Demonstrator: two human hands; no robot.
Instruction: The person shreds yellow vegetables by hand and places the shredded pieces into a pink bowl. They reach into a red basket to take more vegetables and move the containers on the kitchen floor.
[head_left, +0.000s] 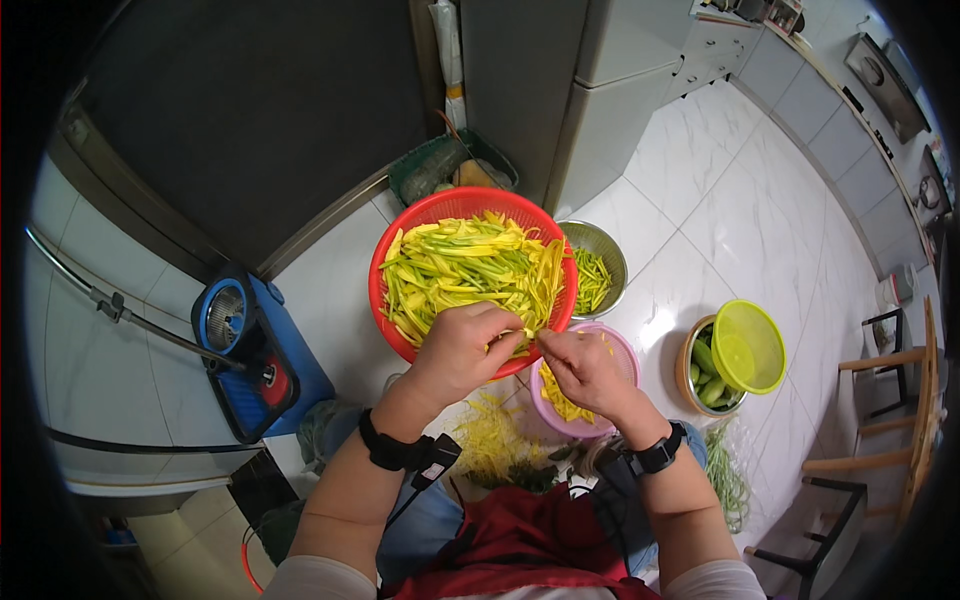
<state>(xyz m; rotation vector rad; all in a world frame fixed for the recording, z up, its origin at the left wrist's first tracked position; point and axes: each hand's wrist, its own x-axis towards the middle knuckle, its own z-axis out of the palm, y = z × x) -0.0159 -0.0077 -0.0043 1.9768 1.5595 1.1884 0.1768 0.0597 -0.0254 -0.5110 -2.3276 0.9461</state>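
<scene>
A red plastic colander full of long yellow-green flower buds stands before me. Over its near right rim my left hand and my right hand are close together, fingertips pinching at a small yellow flower piece between them. Both hands' fingers are curled in. Below my right hand is a pink plastic basket with yellow petals in it. Behind it, a steel perforated bowl holds thin green stem-like pieces. Yellow shreds lie scattered on the floor nearer me.
At right, a lime-green plastic basket leans over a bowl of green vegetables. Green stems in a clear bag lie nearby. A blue mop bucket stands left, a dark green basket behind the colander, wooden and black chairs far right.
</scene>
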